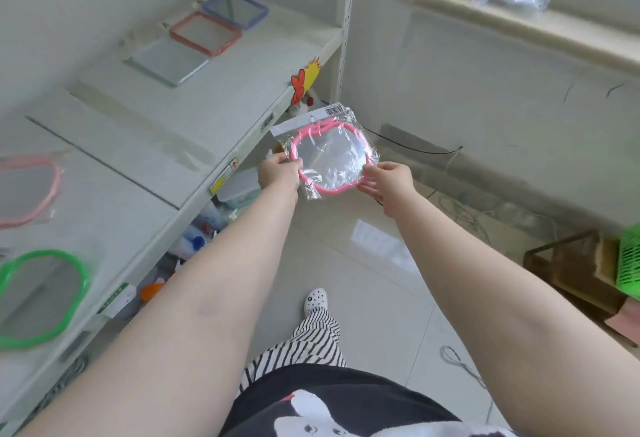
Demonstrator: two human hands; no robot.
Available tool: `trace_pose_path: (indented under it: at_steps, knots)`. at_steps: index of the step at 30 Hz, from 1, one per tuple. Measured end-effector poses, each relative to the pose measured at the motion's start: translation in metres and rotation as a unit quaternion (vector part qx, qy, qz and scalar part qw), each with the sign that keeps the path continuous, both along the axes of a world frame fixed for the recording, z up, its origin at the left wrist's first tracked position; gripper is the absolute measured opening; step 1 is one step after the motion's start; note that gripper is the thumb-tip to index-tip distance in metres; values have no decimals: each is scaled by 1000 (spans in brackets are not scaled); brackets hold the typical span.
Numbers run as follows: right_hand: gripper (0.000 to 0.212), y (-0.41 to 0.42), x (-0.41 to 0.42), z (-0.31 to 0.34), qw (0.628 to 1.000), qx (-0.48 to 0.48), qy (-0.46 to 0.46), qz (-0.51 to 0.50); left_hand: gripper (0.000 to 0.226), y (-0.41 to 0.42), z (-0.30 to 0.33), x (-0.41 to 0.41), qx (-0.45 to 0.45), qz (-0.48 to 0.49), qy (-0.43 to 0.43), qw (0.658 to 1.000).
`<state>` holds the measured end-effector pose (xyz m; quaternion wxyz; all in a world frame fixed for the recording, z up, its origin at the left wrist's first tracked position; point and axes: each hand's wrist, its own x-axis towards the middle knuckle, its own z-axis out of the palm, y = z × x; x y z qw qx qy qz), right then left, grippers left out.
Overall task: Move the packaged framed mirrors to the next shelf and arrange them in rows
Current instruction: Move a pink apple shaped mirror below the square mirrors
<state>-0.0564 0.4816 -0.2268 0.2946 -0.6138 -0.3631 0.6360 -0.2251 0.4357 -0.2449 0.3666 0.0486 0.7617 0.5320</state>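
A pink-framed round mirror in a clear plastic bag hangs in the air past the shelf's front edge. My left hand pinches its left rim and my right hand pinches its right rim. On the white shelf lie three square mirrors in a row at the back: a blue-framed one, a red-framed one and a pale grey one. Nearer on the left lie a pink-framed mirror and a green-framed mirror.
A shelf upright stands at the right end of the shelf. Lower shelves hold small goods. A windowsill carries a plastic bag. A wooden crate and a green basket sit on the tiled floor at right.
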Motion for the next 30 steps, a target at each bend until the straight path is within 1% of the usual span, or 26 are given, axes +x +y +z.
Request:
trace_pose_path:
  at_steps: [2,4,7,9,11,13,16,18,21,23,27,30]
  knots:
    - [9,32,-6,2,1000,4,-25,-6,22,34,2,-6,-5,-13,6,1000]
    - [7,63,-11,5,999,7,-37,-14,22,65,7,-12,-16,-27,2,1000]
    - [22,104,-22,9,999,1,-51,-17,23,108,16,-22,-20,-30,-5,999]
    - [19,128,-30,10,999,3,-50,-16,21,132,19,-30,-22,-28,-2,999]
    - [15,151,-40,11,999,4,-54,-4,18,152,18,-38,-25,-19,-7,999]
    - [21,177,-50,10,998,6,-65,14,15,171,17,-46,-27,-12,3,1000]
    - [28,219,-67,3,995,5,-90,48,24,203,14,-59,-30,9,15,999]
    - [27,248,-78,0,993,3,-95,71,26,224,13,-67,-35,27,17,999]
    - [12,294,-95,2,988,17,-101,117,26,259,15,-80,-45,69,17,996]
    - [17,326,-106,6,983,22,-109,146,26,282,19,-85,-45,99,10,994]
    - [19,380,-131,13,978,13,-105,182,24,314,26,-96,-44,150,-1,988]
    - [13,403,-152,14,971,21,-103,214,19,325,24,-108,-43,181,-12,982]
